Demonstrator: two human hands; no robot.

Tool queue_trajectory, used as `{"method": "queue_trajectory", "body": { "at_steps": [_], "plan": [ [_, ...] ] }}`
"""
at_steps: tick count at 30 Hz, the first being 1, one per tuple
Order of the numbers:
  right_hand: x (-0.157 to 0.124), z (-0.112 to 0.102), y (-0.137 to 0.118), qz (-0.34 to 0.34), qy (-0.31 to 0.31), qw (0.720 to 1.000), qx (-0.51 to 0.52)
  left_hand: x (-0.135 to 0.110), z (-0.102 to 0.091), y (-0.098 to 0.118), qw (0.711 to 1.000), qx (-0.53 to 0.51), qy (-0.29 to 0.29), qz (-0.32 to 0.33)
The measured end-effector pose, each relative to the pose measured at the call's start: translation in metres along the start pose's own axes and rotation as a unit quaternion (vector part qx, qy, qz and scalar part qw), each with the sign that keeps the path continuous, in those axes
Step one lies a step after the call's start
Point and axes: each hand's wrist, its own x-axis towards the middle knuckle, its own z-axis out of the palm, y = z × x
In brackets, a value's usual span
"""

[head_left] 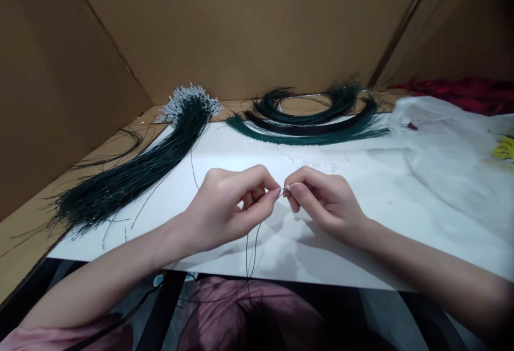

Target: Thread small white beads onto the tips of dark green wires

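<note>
Near the middle of the white sheet (217,257), my left hand (236,201) pinches a thin dark wire (255,246) between thumb and forefinger. Its strands hang below the hand, past the sheet's near edge. My right hand (327,198) faces it, thumb and forefinger closed on a tiny white piece (287,187) at the wire's end. What the piece is cannot be made out, as the fingertips cover most of it. Only a short stretch of wire shows between the two hands. To the left lies a thick bundle of dark green wires (140,179) with white beaded-looking tips (188,102).
Curved bunches of dark and green wire (305,134) lie at the back. A translucent plastic bag (445,147) is on the right, with something yellow (504,148) at its edge and red material (461,92) behind it. Cardboard walls (257,24) enclose the work surface.
</note>
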Motion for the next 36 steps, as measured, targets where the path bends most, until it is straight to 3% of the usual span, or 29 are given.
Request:
{"method": "queue_trajectory", "body": {
  "at_steps": [9, 18, 26, 36],
  "plan": [
    [0.000, 0.002, -0.001, 0.002, 0.016, 1.000, -0.007, -0.002, 0.004, 0.002, 0.997, 0.056, 0.032, 0.053],
    [-0.001, 0.003, -0.004, 0.041, 0.015, 0.998, 0.051, -0.004, 0.009, 0.004, 0.988, 0.113, 0.059, 0.086],
    [-0.002, 0.005, -0.006, 0.067, 0.008, 0.990, 0.126, -0.006, 0.011, 0.002, 0.988, 0.108, 0.072, 0.086],
    [-0.001, 0.004, -0.006, 0.061, 0.009, 0.989, 0.133, -0.005, 0.012, 0.002, 0.991, 0.073, 0.073, 0.090]
  ]
}}
